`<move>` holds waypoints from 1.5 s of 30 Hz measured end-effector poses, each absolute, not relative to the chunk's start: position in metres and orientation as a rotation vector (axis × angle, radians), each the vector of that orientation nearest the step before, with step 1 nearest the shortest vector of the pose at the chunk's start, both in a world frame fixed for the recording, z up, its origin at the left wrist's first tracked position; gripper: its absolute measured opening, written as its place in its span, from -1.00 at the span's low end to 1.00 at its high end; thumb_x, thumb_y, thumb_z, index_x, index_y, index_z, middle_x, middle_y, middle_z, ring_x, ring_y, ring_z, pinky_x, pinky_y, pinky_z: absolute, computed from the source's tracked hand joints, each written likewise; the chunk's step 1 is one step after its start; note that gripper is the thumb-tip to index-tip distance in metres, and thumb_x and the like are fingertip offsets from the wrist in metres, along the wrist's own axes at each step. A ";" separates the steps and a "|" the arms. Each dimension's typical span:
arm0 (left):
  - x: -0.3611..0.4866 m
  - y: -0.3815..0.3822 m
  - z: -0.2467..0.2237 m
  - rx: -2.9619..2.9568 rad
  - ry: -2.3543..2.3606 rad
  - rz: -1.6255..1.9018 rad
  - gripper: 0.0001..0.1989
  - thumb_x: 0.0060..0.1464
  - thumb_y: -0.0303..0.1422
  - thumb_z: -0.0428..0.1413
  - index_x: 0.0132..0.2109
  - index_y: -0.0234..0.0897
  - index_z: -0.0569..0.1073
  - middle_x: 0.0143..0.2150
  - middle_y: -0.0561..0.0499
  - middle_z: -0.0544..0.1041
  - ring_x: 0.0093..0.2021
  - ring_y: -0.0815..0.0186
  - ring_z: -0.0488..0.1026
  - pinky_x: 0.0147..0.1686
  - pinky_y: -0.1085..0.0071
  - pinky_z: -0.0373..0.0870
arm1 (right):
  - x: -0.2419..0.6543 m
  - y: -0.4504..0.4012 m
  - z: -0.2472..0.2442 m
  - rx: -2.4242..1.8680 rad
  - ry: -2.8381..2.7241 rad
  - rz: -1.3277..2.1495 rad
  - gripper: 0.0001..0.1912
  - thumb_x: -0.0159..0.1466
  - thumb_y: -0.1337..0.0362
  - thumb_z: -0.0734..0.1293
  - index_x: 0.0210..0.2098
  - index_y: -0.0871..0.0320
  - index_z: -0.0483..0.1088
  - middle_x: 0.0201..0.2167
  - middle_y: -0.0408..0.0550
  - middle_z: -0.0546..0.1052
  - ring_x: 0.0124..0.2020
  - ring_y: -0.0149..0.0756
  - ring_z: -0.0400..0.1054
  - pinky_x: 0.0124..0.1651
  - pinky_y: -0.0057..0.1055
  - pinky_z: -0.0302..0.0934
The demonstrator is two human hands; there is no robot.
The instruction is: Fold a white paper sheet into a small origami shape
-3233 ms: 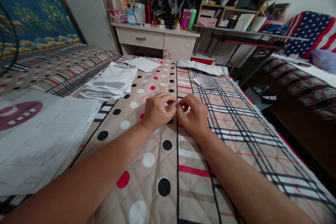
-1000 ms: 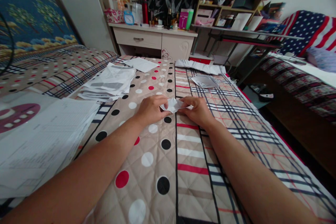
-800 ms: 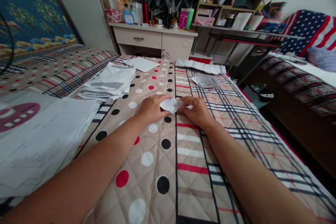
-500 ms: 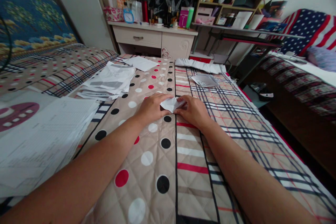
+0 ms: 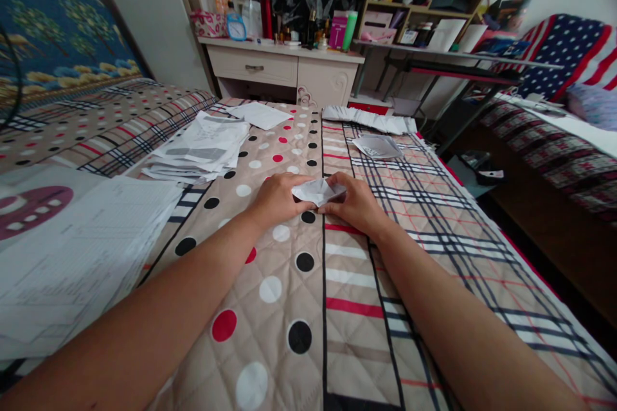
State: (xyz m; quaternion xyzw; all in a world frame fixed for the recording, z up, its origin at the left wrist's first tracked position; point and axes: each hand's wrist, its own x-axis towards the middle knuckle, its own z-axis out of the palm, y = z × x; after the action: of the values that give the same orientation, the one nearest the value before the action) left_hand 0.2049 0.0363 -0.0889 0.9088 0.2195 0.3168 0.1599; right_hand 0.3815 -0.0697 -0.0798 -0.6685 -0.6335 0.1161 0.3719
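Note:
Between my two hands is a small folded piece of white paper (image 5: 318, 192), low over the patterned bedspread (image 5: 270, 353). My left hand (image 5: 282, 196) pinches its left end between thumb and fingers. The right end sits in the grip of my right hand (image 5: 354, 202), thumb below and fingers above. The paper's middle shows creases, and its ends are partly hidden by my fingers. Beyond my right hand lies a flat folded paper piece (image 5: 378, 146) with dark print on it.
A stack of printed sheets (image 5: 197, 148) and a larger pile of papers (image 5: 96, 257) lie on the left. Farther off are a white sheet (image 5: 260, 115) and a row of folded papers (image 5: 369, 120). A dresser (image 5: 255, 69) stands behind the bed.
The paper between my hands looks slightly wider and more spread than before. Both hands stay in nearly the same place.

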 end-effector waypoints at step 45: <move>0.211 0.033 -0.092 2.406 0.565 1.008 -0.57 -0.18 -0.33 0.39 -0.07 -0.17 0.57 -0.21 -0.02 0.62 -0.23 0.22 0.55 -0.22 0.34 0.43 | 0.375 -0.072 -0.080 -1.404 -1.377 0.075 -0.72 0.03 0.26 0.51 -0.57 0.11 0.31 -0.45 -0.14 0.53 -0.38 -0.29 0.42 -0.27 -0.37 0.25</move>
State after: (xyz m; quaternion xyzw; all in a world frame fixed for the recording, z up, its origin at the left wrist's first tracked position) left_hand 0.2109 0.0333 -0.0918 0.8765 0.2057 0.3670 0.2340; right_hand 0.3749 -0.0718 -0.0796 -0.5942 -0.5826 0.0316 0.5536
